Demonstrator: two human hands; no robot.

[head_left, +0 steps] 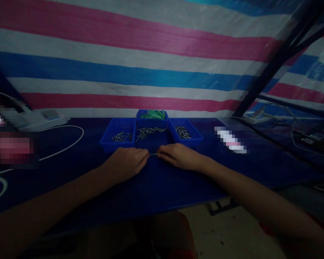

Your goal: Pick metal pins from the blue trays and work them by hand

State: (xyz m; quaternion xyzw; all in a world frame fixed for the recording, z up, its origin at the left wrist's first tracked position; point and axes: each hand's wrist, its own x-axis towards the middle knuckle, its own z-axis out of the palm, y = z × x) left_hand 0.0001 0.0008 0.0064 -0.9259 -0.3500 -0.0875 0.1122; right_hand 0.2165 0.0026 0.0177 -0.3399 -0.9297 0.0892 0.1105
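Observation:
A thin metal pin [154, 154] lies level between my two hands, just above or on the blue table; the exact gap cannot be made out. My left hand [126, 162] pinches its left end, fingers closed. At the other end, the closed fingers of my right hand [179, 155] grip it. Behind my left hand stands a blue bin [112, 144] with some metal pins in it. Another blue bin [196, 138], behind my right hand, holds more pins. Between these bins is a loose pile of pins [148, 132].
A third blue bin [151, 125] at the back holds green pieces [154, 114]. White cable [70, 126] curls across the left side near a white device [47, 118]. Pixelated items lie left and right. A striped sheet [151, 75] hangs behind; a dark frame post [261, 81] slants at right.

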